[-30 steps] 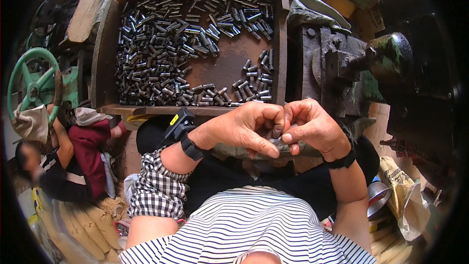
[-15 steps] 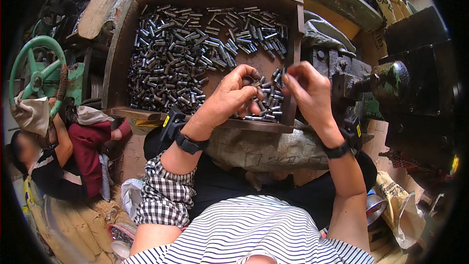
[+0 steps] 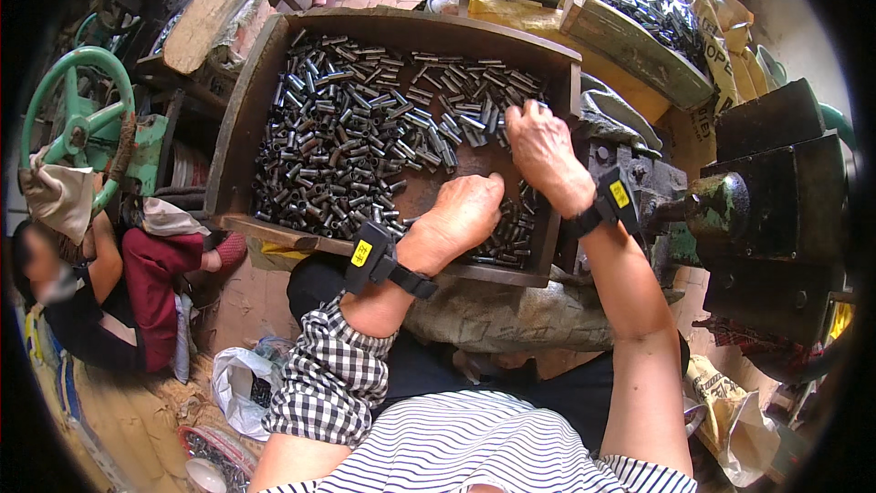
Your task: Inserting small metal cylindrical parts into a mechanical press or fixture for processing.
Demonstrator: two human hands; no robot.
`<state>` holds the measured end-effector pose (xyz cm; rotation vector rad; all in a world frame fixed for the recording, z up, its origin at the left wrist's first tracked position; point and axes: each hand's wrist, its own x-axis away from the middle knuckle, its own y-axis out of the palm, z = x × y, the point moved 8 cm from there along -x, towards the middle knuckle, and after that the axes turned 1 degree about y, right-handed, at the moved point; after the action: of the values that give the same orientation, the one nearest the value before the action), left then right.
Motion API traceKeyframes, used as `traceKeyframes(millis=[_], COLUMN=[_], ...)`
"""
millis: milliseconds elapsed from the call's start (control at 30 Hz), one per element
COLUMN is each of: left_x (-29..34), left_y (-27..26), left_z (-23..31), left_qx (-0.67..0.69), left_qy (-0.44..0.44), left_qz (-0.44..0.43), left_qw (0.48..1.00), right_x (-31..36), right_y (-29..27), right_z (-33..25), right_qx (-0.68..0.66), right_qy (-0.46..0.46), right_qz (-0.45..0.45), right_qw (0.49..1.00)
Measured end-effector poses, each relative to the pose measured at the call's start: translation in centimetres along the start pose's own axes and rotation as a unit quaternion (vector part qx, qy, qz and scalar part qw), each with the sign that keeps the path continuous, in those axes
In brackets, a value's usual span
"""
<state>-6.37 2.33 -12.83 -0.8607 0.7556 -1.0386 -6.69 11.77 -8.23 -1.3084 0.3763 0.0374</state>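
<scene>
Both hands down in wooden tray (image 3: 239,119): left hand (image 3: 465,212) and right hand (image 3: 540,141) curled over small metal tubes (image 3: 356,146); grip hidden.

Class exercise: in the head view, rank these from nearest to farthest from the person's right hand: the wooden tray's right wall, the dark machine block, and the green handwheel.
From the right hand:
1. Wooden tray's right wall, just beside the hand on its right.
2. Dark machine block, farther off to the right.
3. Green handwheel, across the tray at the far left.

Wooden tray (image 3: 239,119) holds scattered metal sleeves (image 3: 347,146).
</scene>
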Motion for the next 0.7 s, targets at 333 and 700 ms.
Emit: traceKeyframes(millis=[333, 700], left_x=[3.0, 3.6], left_y=[-0.3, -1.0], left_z=[-1.3, -0.1], left_qx=[-0.042, -0.105], left_qy=[-0.030, 0.026], left_qz=[-0.026, 0.035], left_qw=[0.998, 0.994], right_x=[5.0, 7.0], right_y=[-0.4, -1.0], right_z=[-4.1, -4.7], right_qx=[-0.200, -0.085], right_qy=[-0.042, -0.054], right_qz=[-0.034, -0.047], right_qw=[0.978, 0.994])
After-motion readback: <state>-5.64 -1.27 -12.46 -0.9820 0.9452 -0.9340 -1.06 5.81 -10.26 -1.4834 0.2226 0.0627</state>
